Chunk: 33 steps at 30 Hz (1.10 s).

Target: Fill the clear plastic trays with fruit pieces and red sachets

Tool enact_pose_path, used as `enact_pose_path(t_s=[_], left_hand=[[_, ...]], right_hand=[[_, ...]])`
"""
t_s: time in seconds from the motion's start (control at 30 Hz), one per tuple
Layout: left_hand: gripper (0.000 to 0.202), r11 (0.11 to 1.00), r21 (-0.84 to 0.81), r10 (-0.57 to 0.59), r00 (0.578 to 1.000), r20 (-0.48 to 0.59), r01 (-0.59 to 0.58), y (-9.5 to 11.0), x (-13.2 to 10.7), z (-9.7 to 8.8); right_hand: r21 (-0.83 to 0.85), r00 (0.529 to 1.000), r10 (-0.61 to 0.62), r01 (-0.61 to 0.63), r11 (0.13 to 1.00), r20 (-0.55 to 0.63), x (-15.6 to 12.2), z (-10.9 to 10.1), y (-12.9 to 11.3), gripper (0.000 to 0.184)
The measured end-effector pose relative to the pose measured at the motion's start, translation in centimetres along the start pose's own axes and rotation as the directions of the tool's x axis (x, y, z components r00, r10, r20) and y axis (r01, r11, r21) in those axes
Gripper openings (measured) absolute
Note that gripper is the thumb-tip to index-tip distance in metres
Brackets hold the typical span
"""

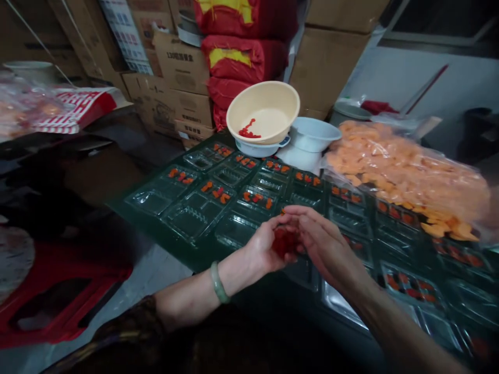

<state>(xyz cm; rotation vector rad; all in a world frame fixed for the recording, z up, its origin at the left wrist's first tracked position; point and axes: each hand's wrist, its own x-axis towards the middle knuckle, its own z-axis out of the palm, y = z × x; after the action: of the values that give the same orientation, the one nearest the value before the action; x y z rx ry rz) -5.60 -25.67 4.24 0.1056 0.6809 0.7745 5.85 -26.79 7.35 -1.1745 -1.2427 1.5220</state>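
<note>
My left hand, with a jade-green bangle on its wrist, is curled into a cup around a cluster of small dark red pieces. Against it, my right hand bends over the same pieces, its fingertips close to the left fingers. What the right fingertips pinch is blurred and partly hidden. Beneath and around both hands lie clear plastic clamshell boxes, lids open, in rows on a dark green table. Orange and red pieces sit in one half of many boxes.
A cream basin holding a few red pieces stands tilted on a pale basin at the table's back. Beside it are a light blue basin and a big plastic bag of orange pieces. Cardboard boxes and red bundles stack behind; a red stool stands left.
</note>
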Motion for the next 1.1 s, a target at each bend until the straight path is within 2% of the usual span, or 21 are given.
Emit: enact_pose_path(t_s=[0.13, 0.2, 0.27, 0.33, 0.4, 0.57, 0.67, 0.77, 0.97, 1.03, 1.1], left_hand=[[0.029, 1.000, 0.015, -0.008, 0.999, 0.044, 0.007, 1.5, -0.6, -1.4], [0.038, 1.000, 0.011, 0.026, 0.998, 0.060, -0.026, 2.3, -1.1, -2.0], [0.045, 0.997, -0.012, 0.077, 0.995, 0.065, -0.077, 3.1, -1.8, -2.4], [0.051, 0.992, -0.059, 0.114, 0.991, 0.075, -0.109, 3.8, -2.4, -2.6], [0.054, 0.984, -0.122, 0.138, 0.986, 0.090, -0.127, 4.3, -2.9, -2.7], [0.056, 0.962, -0.234, 0.176, 0.975, 0.138, -0.141, 4.8, -3.4, -3.2], [0.058, 0.954, -0.267, 0.180, 0.975, 0.133, -0.140, 5.0, -3.4, -3.5], [0.059, 0.947, -0.286, 0.171, 0.983, 0.074, -0.143, 5.2, -3.2, -3.6], [0.056, 0.939, -0.315, 0.169, 0.983, 0.065, -0.140, 5.8, -3.0, -4.0], [0.054, 0.939, -0.312, 0.171, 0.983, 0.065, -0.143, 6.1, -3.1, -4.1], [0.052, 0.937, -0.318, 0.178, 0.981, 0.076, -0.146, 6.5, -3.2, -4.2]], right_hand=[[-0.050, 0.997, -0.075, 0.075, 0.996, 0.008, 1.0, 1.1, 0.3, 0.027], [-0.204, 0.984, -0.179, 0.180, 0.962, 0.021, 1.5, 1.2, 0.3, 0.023], [-0.411, 0.942, -0.328, 0.329, 0.850, 0.074, 2.0, 1.4, 0.2, 0.017], [-0.542, 0.881, -0.442, 0.457, 0.705, 0.168, 2.6, 1.6, 0.2, 0.013], [-0.585, 0.827, -0.507, 0.542, 0.603, 0.243, 3.0, 1.9, 0.2, 0.016], [-0.629, 0.751, -0.593, 0.617, 0.473, 0.291, 3.5, 2.6, 0.2, 0.018], [-0.679, 0.739, -0.595, 0.614, 0.403, 0.315, 3.7, 2.7, 0.3, 0.009], [-0.749, 0.761, -0.546, 0.578, 0.323, 0.352, 4.2, 2.8, 0.3, 0.010], [-0.856, 0.828, -0.309, 0.512, 0.074, 0.468, 4.8, 3.8, -0.9, 0.010], [-0.856, 0.833, -0.259, 0.515, 0.044, 0.488, 5.1, 4.1, -1.2, 0.010], [-0.843, 0.824, -0.261, 0.534, 0.062, 0.503, 5.5, 4.2, -1.2, 0.013]])
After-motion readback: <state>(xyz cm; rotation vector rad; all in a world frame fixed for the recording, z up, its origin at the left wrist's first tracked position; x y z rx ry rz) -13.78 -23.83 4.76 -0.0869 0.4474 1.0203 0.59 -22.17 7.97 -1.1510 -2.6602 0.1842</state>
